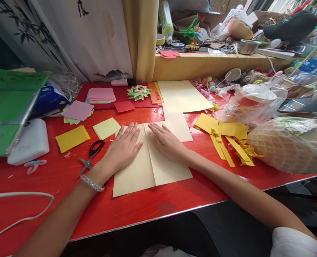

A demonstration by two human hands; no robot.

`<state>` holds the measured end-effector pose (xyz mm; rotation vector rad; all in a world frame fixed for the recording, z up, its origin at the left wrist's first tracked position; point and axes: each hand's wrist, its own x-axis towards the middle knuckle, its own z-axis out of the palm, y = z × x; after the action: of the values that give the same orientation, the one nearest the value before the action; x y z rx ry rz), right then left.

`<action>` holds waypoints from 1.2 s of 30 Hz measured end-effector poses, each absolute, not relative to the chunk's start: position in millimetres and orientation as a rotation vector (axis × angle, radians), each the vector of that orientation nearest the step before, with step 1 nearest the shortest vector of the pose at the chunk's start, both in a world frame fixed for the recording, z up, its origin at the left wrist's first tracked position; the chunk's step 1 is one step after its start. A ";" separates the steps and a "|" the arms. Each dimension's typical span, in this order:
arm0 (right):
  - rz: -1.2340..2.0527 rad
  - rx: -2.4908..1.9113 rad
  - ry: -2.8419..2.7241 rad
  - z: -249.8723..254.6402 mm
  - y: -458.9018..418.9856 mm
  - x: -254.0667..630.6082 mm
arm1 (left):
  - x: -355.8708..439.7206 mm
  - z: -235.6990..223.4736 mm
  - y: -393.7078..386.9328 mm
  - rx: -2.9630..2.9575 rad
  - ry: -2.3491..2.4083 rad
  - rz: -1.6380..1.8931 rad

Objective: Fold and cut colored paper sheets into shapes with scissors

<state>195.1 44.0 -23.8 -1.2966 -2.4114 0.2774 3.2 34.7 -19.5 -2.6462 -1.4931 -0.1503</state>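
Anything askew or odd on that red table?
Two mild oddities: the scissors lie with blades apart near the left hand, edges exposed; right of the creased cream sheet, yellow paper strips lie jumbled and overlapping, not stacked.

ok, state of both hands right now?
Left hand: open, palm down on the creased cream sheet, grasping nothing.
Right hand: open, palm down on the sheet's right half, grasping nothing.
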 end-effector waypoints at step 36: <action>0.049 -1.422 -2.566 -31.1 35.0 184.3 | 18.0 -27.6 18.5 -2.623 -1.711 -0.163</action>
<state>184.3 35.0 -31.1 -1.4223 -2.5659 0.0489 18.0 18.5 -27.6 -2.6232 -1.7111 -0.1632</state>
